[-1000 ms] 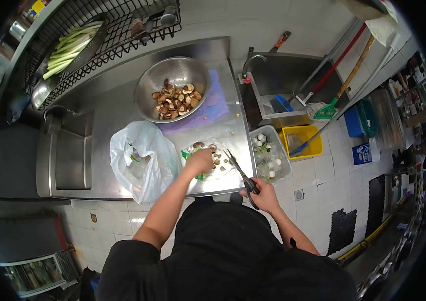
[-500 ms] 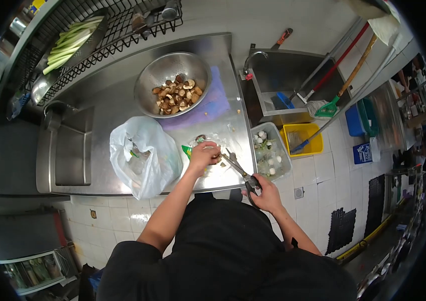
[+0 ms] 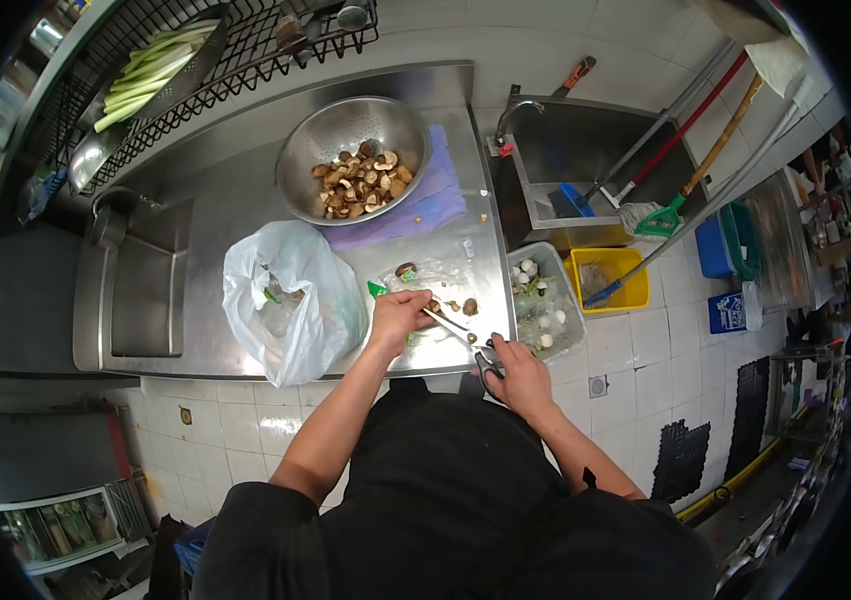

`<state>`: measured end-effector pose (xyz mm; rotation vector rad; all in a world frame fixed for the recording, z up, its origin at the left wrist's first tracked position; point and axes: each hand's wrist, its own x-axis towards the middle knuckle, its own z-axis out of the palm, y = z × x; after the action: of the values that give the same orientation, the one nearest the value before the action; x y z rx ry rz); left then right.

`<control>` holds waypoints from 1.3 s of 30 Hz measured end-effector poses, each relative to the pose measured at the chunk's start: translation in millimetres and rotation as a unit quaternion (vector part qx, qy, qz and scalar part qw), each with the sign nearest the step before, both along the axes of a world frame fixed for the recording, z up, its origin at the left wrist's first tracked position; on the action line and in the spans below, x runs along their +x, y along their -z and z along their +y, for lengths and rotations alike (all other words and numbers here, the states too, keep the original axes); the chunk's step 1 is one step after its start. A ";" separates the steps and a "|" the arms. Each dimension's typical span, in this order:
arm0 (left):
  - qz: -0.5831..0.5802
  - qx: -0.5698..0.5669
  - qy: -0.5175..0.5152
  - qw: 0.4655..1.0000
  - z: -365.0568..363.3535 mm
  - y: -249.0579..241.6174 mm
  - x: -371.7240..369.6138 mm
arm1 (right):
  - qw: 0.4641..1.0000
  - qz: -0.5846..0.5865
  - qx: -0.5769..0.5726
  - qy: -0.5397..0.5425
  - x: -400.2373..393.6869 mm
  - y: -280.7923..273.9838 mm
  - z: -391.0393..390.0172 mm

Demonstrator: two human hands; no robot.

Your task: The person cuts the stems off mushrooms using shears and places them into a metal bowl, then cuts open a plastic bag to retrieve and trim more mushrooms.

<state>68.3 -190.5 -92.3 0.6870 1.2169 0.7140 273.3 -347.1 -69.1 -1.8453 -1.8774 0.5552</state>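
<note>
My left hand (image 3: 400,318) pinches a small brown mushroom (image 3: 433,305) above the front of the steel counter. The scissors (image 3: 460,329) are in my right hand (image 3: 522,376), with their blades reaching to the mushroom; the blades look parted. Just behind my left hand lies another mushroom (image 3: 405,270) on clear plastic film, and one more mushroom (image 3: 470,307) sits right of the blades. A steel colander (image 3: 290,165) holding cut mushrooms (image 3: 360,182) stands on a purple cloth (image 3: 438,200). To the left of my left hand is a white plastic bag (image 3: 290,300), its contents mostly hidden.
A clear bin with white pieces (image 3: 548,300) adjoins the counter's right edge (image 3: 495,240), beside a yellow tub (image 3: 635,293). Behind them are a steel sink (image 3: 585,150) and mop handles (image 3: 720,135). A rack (image 3: 255,65) holds green stalks (image 3: 150,75) at upper left.
My right hand has moved up and left, bringing the scissors' blades to the mushroom in my left hand. A mushroom now shows on the counter right of the blades. The view has shifted slightly.
</note>
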 end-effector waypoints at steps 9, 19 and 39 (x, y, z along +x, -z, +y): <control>-0.017 -0.036 0.006 0.999 -7.8 31.3 -5.9 | 0.996 0.066 -0.046 -0.037 17.4 15.6 14.0; -0.191 0.124 -0.154 0.961 72.6 -63.7 -22.7 | 0.877 0.414 -0.207 0.131 29.6 29.1 -3.1; 0.672 0.418 0.358 0.495 45.1 52.8 9.2 | 0.895 0.389 -0.197 0.090 17.2 22.3 -7.9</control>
<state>77.5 -145.4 -145.1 2.7624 1.6100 -0.2336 290.5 -355.0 -91.4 -1.6194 -1.0924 1.4350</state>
